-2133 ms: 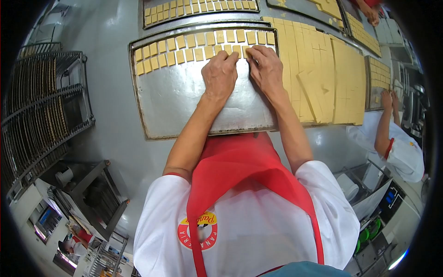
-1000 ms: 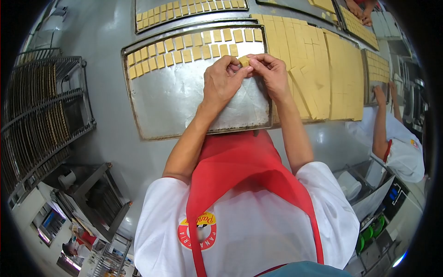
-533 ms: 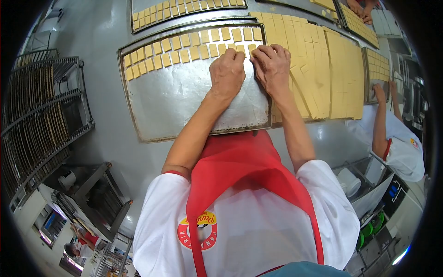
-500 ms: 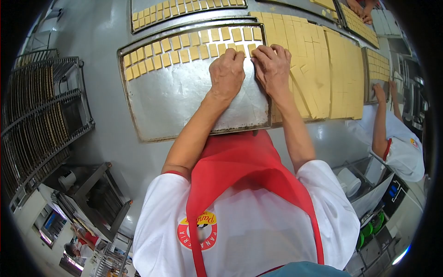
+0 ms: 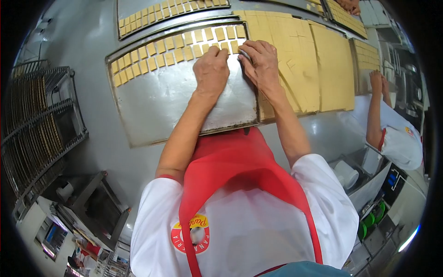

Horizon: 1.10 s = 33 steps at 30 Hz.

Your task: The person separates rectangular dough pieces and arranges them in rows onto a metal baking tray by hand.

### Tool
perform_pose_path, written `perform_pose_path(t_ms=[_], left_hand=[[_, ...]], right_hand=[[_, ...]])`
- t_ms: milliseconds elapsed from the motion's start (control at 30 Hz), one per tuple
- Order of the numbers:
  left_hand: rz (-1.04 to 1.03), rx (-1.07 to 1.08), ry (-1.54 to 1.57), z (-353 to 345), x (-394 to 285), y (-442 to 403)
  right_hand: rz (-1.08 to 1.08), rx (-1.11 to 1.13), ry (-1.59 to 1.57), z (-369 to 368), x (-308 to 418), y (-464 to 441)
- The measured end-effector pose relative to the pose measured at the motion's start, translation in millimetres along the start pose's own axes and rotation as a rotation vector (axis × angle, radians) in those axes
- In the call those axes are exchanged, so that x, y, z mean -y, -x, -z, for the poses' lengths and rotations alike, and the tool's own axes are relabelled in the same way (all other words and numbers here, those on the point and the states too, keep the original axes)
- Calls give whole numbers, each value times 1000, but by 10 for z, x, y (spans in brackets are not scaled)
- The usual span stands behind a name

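A metal baking tray (image 5: 170,101) lies in front of me, with two rows of small yellow rectangular dough pieces (image 5: 178,55) along its far side. My left hand (image 5: 211,71) is closed over the second row, its bent fingertips down among the pieces; whatever they hold is hidden. Near the tray's right edge, my right hand (image 5: 263,64) has its fingers curled and its fingertips at the end dough piece (image 5: 235,47) of that row. Right of the tray spreads a flat sheet of yellow dough (image 5: 297,60), scored with cut lines.
Another tray of dough pieces (image 5: 170,11) lies beyond mine. At the right, a co-worker's arms (image 5: 376,108) reach to a further tray (image 5: 367,55), and another person's hands (image 5: 348,5) show at the top. A rack of trays (image 5: 37,129) stands at the left.
The whole view has shifted, so the tray and dough appear further left. My hands stay at almost the same spots over the second row. The co-worker's hands at the right have come closer together.
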<state>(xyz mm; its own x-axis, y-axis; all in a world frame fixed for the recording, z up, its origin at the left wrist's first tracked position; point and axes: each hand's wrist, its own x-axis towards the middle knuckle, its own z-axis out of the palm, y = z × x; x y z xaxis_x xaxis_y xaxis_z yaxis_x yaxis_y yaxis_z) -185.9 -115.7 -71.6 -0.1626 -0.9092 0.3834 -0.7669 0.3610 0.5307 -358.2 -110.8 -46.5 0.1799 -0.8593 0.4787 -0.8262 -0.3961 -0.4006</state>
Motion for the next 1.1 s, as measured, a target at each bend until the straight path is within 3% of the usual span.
perform_pose_path(t_ms=[133,233,333,400,500,600,700,833,900,933,1000,1033,1100], left_hand=[[95,70,98,155,-80,58],[136,103,107,288,-120,181],[69,62,106,335,-79,349],[102,93,114,391,-115,422],[139,86,154,408,-142,497],[168,123,157,401,-203,500],[174,124,190,364,-279,485],[118,125,191,298,-306,501],[118,119,198,286,-324,521],[133,134,229,272,-334,526],[157,145,254,289,-374,543],[253,229,376,319,-414,523],[436,405,632,403,-489,438]], right_hand=[[-10,54,-36,451,-474,120],[-148,220,-94,871,-1037,298],[-120,381,89,1298,-1625,480],[-291,477,126,1555,-1840,564],[-375,465,35,1630,-1938,741],[-280,465,59,1486,-1907,873],[-376,462,-10,1336,-1850,918],[-346,452,69,1212,-1946,953],[-557,257,-85,1162,-1933,940],[-551,261,-91,1143,-1937,907],[-835,52,-464,1156,-1889,847],[-831,58,-469,1147,-1744,790],[-823,-21,-840,1076,-1349,715]])
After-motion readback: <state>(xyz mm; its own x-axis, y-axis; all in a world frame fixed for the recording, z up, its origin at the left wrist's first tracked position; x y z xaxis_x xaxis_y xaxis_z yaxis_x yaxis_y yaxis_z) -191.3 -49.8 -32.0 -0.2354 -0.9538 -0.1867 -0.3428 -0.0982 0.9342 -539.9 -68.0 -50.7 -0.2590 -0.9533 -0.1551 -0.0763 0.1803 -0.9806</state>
